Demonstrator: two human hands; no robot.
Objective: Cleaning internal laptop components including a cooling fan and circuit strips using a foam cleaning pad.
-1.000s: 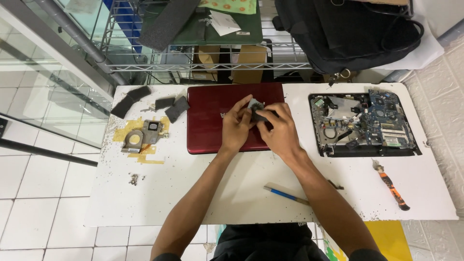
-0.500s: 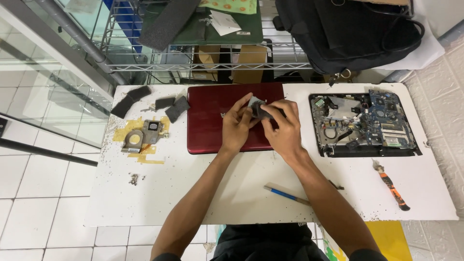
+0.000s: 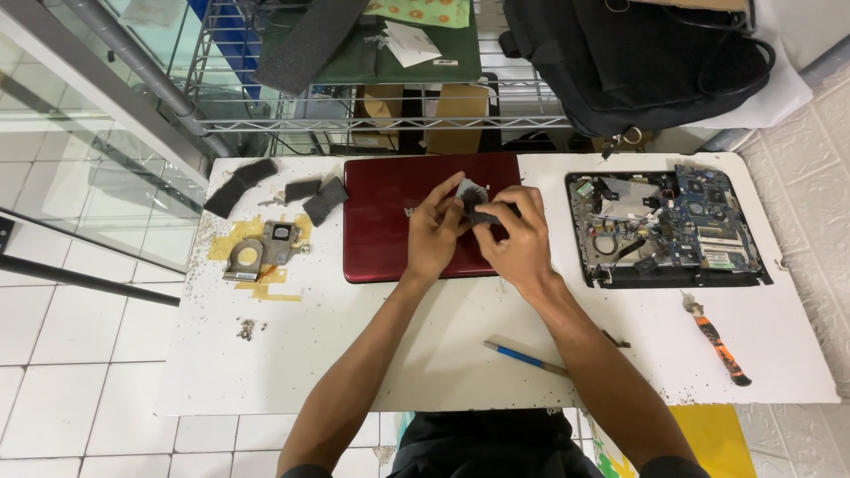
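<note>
Both my hands meet over a closed dark red laptop lid (image 3: 390,190) lying on the white table (image 3: 443,354). My right hand (image 3: 513,237) grips a small dark cooling fan (image 3: 474,196) by its body. The fingers of my left hand (image 3: 436,232) pinch the same fan from its left side. Much of the fan is hidden by my fingers.
An opened laptop base with exposed circuit board (image 3: 668,228) lies at the right. A heatsink assembly on yellow tape (image 3: 261,252) and several dark foam pieces (image 3: 314,196) sit at the left. A blue-handled tool (image 3: 527,358) and an orange-handled tool (image 3: 719,347) lie near the front edge.
My hands with the fan have shifted slightly; my left fingers have reworked their pinch on it. Nothing else on the table moved.
</note>
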